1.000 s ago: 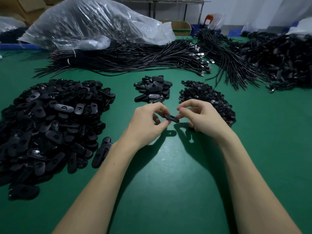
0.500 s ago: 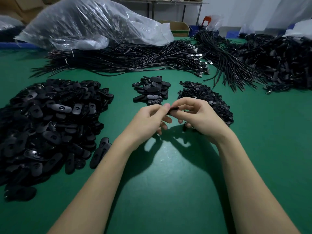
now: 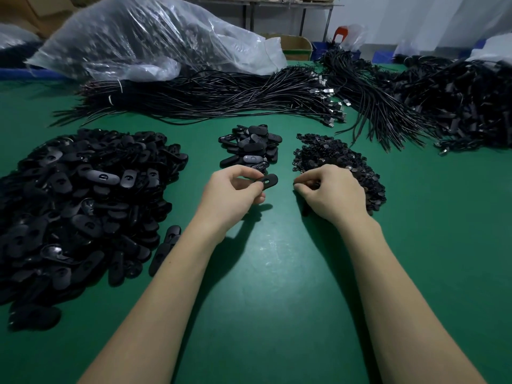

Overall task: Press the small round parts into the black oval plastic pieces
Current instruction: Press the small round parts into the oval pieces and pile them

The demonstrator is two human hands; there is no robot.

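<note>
- A black oval piece [image 3: 268, 180] is pinched by the left hand [image 3: 234, 194] above the green table [image 3: 266, 300], its slot facing up.
- The grip of the right hand [image 3: 329, 194] is curled together at the near edge of the heap of small round parts [image 3: 336, 162]; whether a part is held cannot be told.
- A small pile of oval pieces [image 3: 250, 145] lies just beyond, and a large pile [image 3: 80, 200] to the left.

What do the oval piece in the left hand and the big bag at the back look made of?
Oval piece: likely moulded plastic, matt black, with smooth rounded edges and a dull sheen. Bag: thin clear plastic film, glossy and crinkled, with dark contents showing through.
</note>
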